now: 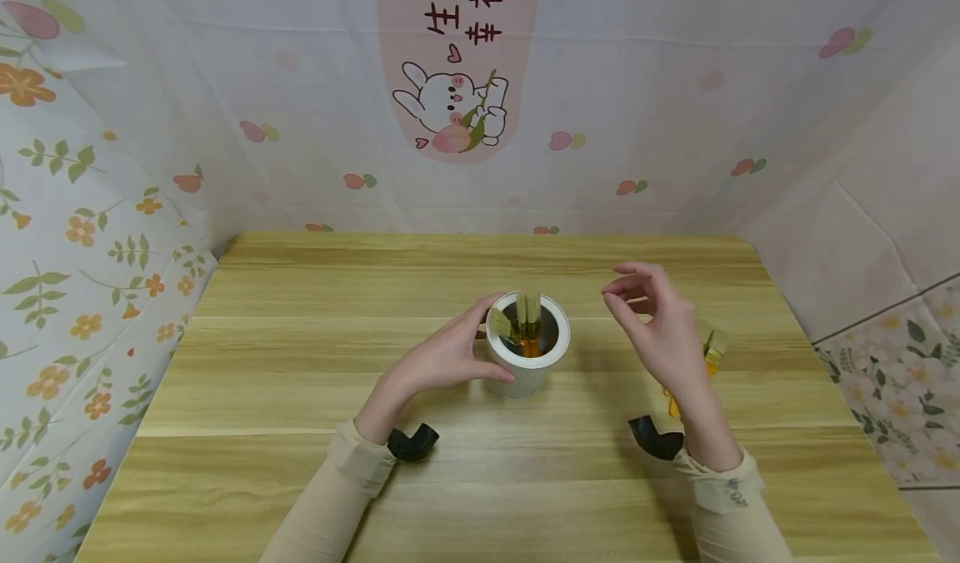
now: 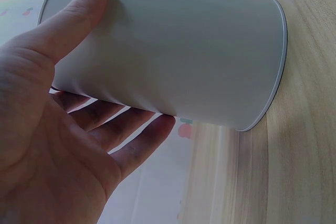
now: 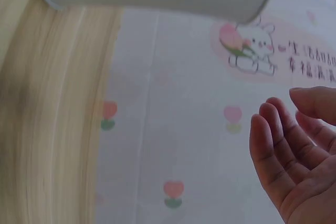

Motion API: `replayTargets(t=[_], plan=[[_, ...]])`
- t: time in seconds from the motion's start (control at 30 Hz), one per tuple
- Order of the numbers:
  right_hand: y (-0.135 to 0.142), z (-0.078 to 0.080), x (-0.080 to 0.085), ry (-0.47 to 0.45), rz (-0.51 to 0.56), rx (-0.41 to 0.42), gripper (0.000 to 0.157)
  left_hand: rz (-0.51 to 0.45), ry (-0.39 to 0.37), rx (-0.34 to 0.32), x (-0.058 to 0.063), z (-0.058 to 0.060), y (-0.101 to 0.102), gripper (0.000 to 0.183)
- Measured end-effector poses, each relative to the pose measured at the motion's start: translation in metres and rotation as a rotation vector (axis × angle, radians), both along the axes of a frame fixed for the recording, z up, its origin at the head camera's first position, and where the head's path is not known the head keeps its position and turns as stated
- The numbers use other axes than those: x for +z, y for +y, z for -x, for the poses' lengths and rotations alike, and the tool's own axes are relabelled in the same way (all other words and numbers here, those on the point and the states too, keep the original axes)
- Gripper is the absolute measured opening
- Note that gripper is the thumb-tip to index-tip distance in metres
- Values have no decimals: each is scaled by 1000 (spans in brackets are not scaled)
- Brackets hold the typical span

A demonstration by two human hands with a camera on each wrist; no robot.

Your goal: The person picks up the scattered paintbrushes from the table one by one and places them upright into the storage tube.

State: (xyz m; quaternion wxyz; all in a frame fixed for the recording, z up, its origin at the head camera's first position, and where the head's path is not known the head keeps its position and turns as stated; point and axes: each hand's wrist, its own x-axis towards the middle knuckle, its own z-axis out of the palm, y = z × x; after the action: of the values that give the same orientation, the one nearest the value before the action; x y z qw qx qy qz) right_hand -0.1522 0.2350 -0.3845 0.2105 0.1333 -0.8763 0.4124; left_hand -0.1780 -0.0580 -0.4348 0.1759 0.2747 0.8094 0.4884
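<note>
Our table (image 1: 225, 463) carries the cup (image 1: 534, 380) midway between its side edges; our left hand (image 1: 442, 355) grips it, and we should hold it steady; our right hand (image 1: 660, 330), narrow and empty, hovers near loose brushes (image 1: 717, 346) towards the right edge

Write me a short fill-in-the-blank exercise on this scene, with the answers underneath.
1. The left hand grips the white cylindrical cup, while the right hand holds ____.
2. The pale-bristled brushes inside the cup stand with their bristles pointing ____.
3. In the head view, the orange-handled brushes on the wood-grained table lie to the cup's ____.
4. The white cartoon rabbit on the cloth backdrop is printed over a ____ patch.

Missing words: nothing; upward; right; pink.
</note>
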Motion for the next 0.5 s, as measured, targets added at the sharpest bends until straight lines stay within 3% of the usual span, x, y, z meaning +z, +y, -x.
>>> replayTargets(t=[0.5], plan=[[44,9,-8,-70,70,-160,39,16,26,0,-3,1,-1,105]])
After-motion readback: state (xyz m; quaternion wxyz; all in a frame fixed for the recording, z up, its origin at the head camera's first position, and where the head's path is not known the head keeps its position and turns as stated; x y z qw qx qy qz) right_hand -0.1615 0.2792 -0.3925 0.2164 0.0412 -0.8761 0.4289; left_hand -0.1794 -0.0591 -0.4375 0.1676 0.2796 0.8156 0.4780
